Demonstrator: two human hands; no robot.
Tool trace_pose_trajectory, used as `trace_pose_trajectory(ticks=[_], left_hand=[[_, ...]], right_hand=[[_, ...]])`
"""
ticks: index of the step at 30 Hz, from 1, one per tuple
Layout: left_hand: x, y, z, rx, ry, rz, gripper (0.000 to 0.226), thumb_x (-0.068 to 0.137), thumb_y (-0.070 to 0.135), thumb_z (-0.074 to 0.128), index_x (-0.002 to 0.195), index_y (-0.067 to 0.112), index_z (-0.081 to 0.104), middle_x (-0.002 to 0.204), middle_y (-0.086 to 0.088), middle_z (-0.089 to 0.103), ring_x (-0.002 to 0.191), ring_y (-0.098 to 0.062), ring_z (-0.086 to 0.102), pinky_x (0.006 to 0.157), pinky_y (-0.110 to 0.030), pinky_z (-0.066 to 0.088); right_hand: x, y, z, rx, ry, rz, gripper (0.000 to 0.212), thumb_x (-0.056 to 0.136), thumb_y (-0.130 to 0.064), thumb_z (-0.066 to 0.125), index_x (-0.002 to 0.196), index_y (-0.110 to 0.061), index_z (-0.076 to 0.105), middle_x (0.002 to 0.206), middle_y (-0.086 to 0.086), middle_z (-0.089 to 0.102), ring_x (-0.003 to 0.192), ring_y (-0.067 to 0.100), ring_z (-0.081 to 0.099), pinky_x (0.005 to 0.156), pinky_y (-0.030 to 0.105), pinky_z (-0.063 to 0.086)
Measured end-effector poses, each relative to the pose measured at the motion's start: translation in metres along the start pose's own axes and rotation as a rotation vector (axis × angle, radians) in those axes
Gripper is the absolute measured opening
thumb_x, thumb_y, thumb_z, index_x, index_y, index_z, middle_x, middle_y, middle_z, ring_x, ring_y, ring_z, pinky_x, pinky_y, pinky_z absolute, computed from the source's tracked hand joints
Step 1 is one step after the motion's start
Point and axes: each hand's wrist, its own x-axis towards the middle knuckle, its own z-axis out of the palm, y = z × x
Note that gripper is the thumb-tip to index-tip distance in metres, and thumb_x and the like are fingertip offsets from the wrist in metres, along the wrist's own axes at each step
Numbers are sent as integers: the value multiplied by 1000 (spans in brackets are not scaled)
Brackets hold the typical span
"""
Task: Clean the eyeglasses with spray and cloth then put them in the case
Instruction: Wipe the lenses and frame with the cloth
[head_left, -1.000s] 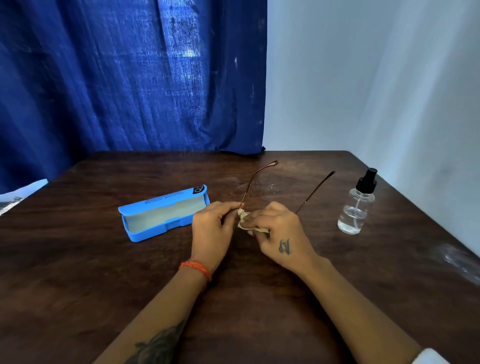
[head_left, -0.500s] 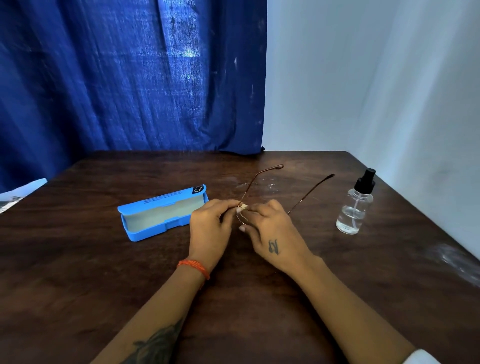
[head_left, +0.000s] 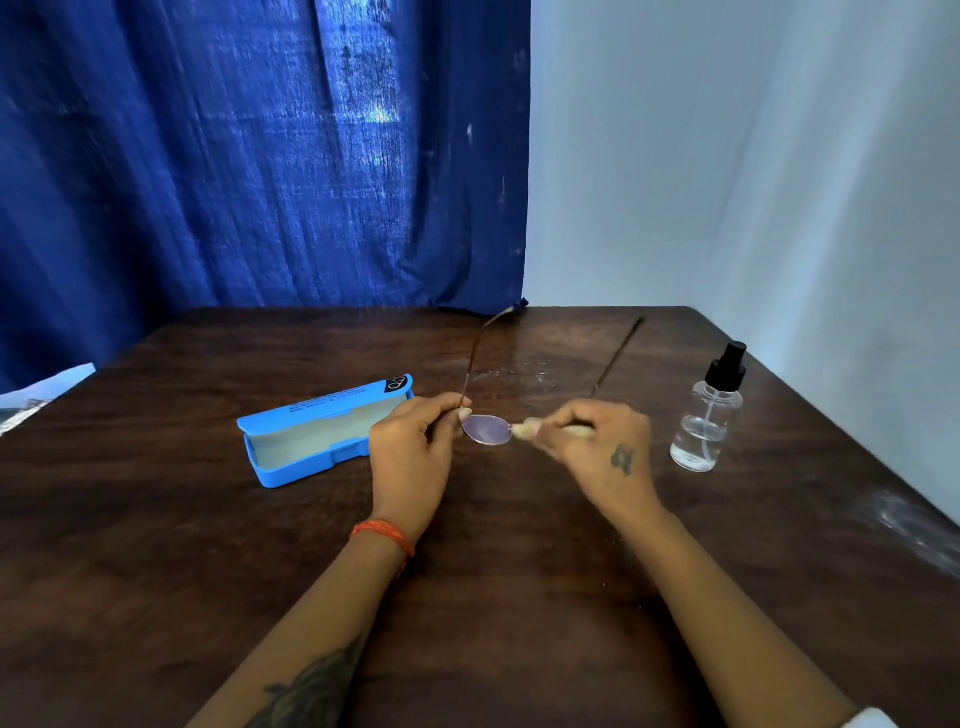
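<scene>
Thin-framed eyeglasses (head_left: 487, 429) are held just above the table's middle, their temples pointing away from me. My left hand (head_left: 415, 447) pinches the frame at the left hinge. The left lens shows bare between my hands. My right hand (head_left: 597, 447) holds a small pale cloth (head_left: 574, 430) over the right lens, which is hidden under my fingers. A blue glasses case (head_left: 322, 434) lies open on the table to the left of my left hand. A clear spray bottle (head_left: 709, 415) with a black pump stands upright to the right of my right hand.
The dark wooden table (head_left: 493, 597) meets a blue curtain (head_left: 260, 156) at the back and a white wall on the right. A piece of paper (head_left: 39, 395) lies at the far left edge. A faint smear marks the table's right edge.
My right hand with the cloth has slid rightward from the left lens to the right lens, uncovering the left lens. The glasses have tipped up a little. My left hand stayed in place.
</scene>
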Motion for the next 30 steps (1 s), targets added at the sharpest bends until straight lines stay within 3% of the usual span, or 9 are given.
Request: trace_pose_trajectory(ticks=[4,8,11,13,16,20,22,26,30], left_hand=[[3,-2,-2,-37,30,-37,17,79,6,68,95,12,72,85,7,67,80,-11,66,77,-20,53],[3,-2,0,-60,15,-58,18,80,7,67,97,11,71,87,7,67,82,-13,66,78,-30,55],[3,-1,0,-85,7,-91,18,80,9,68,98,12,71,89,7,67,84,-7,64,79,-17,51],[3,0,0,-132,-4,-171,17,81,12,67,97,16,70,91,7,69,83,-3,63,79,-11,50],[3,5,0,-370,-110,-373,24,80,20,67,105,22,65,98,2,70,91,-9,65,85,-25,53],[-1,11,6,-817,-326,-631,99,49,36,81,136,25,34,123,1,57,107,-11,61,93,-33,49],[-6,9,12,-913,-374,-699,111,47,26,83,141,24,22,126,0,57,105,-10,63,93,-35,51],[-7,3,18,-999,-340,-777,96,59,7,76,139,18,25,109,-5,70,102,-16,65,83,-30,56],[-8,5,20,-925,-348,-722,77,57,11,78,125,22,41,109,-12,68,100,-15,66,85,-33,54]], right_hand=[[9,9,-6,154,337,172,14,72,-17,74,71,-24,62,71,-10,65,66,0,57,63,17,43],[11,18,2,211,185,284,29,79,-23,70,106,-22,59,101,-1,63,93,15,58,80,34,49],[11,19,4,188,113,279,12,86,-26,62,94,-20,69,87,-1,68,86,17,62,75,36,51],[10,19,4,181,141,261,23,88,-29,59,75,-13,69,68,3,62,68,18,55,61,32,42],[10,16,3,270,172,310,33,89,-27,59,68,-4,67,60,8,50,60,20,43,58,34,33],[9,14,5,275,195,324,36,88,-26,60,63,-1,64,56,8,47,58,19,42,55,30,32],[8,14,5,268,193,304,33,88,-26,60,69,-1,68,58,8,50,58,17,43,55,30,34],[8,12,5,245,139,276,26,89,-28,59,77,-10,72,59,1,57,59,14,48,57,31,37],[7,10,6,200,87,218,29,89,-30,58,66,-14,67,53,-2,52,56,14,48,55,29,36]])
